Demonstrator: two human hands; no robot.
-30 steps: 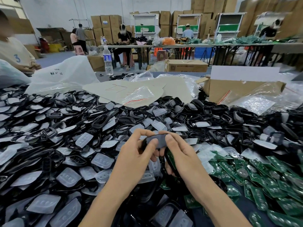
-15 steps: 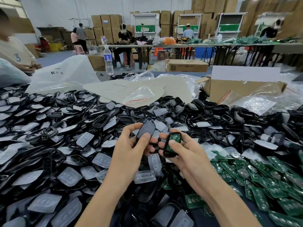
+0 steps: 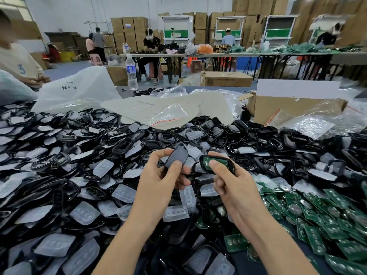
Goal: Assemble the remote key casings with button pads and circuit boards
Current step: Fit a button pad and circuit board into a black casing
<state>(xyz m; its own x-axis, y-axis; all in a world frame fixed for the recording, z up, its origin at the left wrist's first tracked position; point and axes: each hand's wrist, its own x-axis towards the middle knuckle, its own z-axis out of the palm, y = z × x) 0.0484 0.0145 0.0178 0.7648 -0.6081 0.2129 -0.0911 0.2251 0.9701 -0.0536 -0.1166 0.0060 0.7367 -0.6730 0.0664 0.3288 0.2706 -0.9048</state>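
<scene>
My left hand (image 3: 158,181) grips a black casing cover (image 3: 177,157), held upright between thumb and fingers. My right hand (image 3: 234,185) holds a black casing half (image 3: 217,165) with a green circuit board seated inside it, my thumb pressing on the board. The two parts are a little apart, above the heap. Under my hands the table is covered by black casings (image 3: 123,145) mixed with translucent button pads (image 3: 124,193). Green circuit boards (image 3: 317,215) lie piled at the right.
A cardboard box (image 3: 288,110) and clear plastic bags (image 3: 309,126) sit behind the heap at the right. A white bag (image 3: 75,90) and a water bottle (image 3: 131,72) stand at the back left. Another person (image 3: 17,64) works at the far left.
The two casing parts were together between my hands one second ago. They have come apart: my left hand now has the cover and my right hand the half with the board.
</scene>
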